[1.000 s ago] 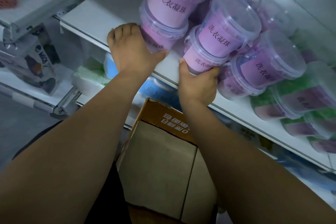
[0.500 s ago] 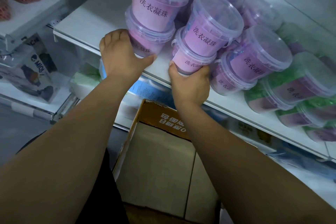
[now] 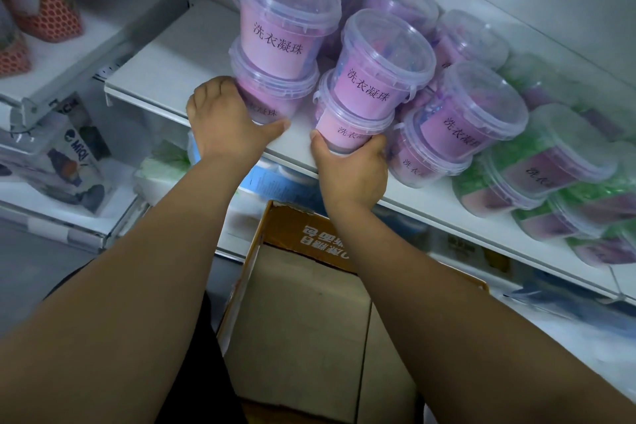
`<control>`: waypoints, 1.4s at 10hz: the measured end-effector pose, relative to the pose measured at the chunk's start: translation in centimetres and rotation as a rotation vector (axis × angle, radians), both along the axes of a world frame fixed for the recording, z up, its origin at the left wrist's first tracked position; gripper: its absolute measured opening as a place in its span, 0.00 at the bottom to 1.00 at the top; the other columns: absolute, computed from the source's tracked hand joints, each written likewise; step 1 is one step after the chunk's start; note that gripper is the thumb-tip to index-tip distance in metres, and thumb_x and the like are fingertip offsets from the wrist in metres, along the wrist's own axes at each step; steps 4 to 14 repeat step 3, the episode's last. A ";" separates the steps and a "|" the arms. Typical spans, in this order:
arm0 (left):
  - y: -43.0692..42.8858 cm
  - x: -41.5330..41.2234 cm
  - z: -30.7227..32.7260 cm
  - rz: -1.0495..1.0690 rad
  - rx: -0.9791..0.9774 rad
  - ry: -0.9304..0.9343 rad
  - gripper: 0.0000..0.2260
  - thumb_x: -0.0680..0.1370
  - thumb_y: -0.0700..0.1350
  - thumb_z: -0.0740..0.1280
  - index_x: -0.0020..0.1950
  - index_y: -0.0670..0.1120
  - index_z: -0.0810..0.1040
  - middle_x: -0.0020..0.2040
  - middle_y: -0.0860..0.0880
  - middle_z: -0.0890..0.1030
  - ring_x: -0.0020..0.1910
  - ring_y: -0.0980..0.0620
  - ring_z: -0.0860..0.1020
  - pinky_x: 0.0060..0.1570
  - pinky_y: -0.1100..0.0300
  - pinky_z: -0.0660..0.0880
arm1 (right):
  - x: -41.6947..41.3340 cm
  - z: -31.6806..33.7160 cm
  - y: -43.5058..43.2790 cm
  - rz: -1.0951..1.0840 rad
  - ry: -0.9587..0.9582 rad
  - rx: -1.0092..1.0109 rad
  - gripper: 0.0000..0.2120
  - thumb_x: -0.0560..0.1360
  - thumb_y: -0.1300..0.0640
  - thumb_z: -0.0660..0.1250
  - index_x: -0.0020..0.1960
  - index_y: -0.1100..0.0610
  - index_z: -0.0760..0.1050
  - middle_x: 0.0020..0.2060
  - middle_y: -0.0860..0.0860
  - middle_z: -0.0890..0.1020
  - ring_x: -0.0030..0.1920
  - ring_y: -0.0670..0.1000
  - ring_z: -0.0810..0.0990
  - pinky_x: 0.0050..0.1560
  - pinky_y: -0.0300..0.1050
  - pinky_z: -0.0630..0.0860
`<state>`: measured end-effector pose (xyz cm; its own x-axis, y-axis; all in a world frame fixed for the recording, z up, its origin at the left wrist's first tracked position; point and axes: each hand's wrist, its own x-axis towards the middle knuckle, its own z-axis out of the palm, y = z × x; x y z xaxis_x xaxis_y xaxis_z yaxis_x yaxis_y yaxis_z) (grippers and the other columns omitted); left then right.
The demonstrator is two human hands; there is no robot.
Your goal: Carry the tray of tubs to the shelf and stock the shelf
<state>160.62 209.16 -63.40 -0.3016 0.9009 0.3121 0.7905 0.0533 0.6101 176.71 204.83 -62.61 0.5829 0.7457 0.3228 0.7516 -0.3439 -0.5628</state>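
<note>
Both bare forearms reach up and forward, side by side, to the shelf's (image 3: 165,55) front edge. The left hand (image 3: 227,124) wraps the near side of the left tub (image 3: 272,96), thumb stretched along its base, fingers curled and probably tucked behind it. The right hand (image 3: 351,172) cups the right tub (image 3: 347,131) from below, thumb on its left, fingers on its right.
</note>
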 end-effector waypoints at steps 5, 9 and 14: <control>-4.5 -0.9 -0.5 -0.106 -0.070 0.027 0.34 0.77 0.61 0.68 0.71 0.36 0.70 0.76 0.39 0.67 0.77 0.40 0.61 0.77 0.48 0.53 | 1.4 1.1 -2.7 0.235 0.099 -0.175 0.43 0.69 0.30 0.68 0.74 0.54 0.62 0.71 0.53 0.71 0.72 0.58 0.69 0.68 0.57 0.72; -4.5 -0.9 -0.5 -0.106 -0.070 0.027 0.34 0.77 0.61 0.68 0.71 0.36 0.70 0.76 0.39 0.67 0.77 0.40 0.61 0.77 0.48 0.53 | 1.4 1.1 -2.7 0.235 0.099 -0.175 0.43 0.69 0.30 0.68 0.74 0.54 0.62 0.71 0.53 0.71 0.72 0.58 0.69 0.68 0.57 0.72; -4.5 -0.9 -0.5 -0.106 -0.070 0.027 0.34 0.77 0.61 0.68 0.71 0.36 0.70 0.76 0.39 0.67 0.77 0.40 0.61 0.77 0.48 0.53 | 1.4 1.1 -2.7 0.235 0.099 -0.175 0.43 0.69 0.30 0.68 0.74 0.54 0.62 0.71 0.53 0.71 0.72 0.58 0.69 0.68 0.57 0.72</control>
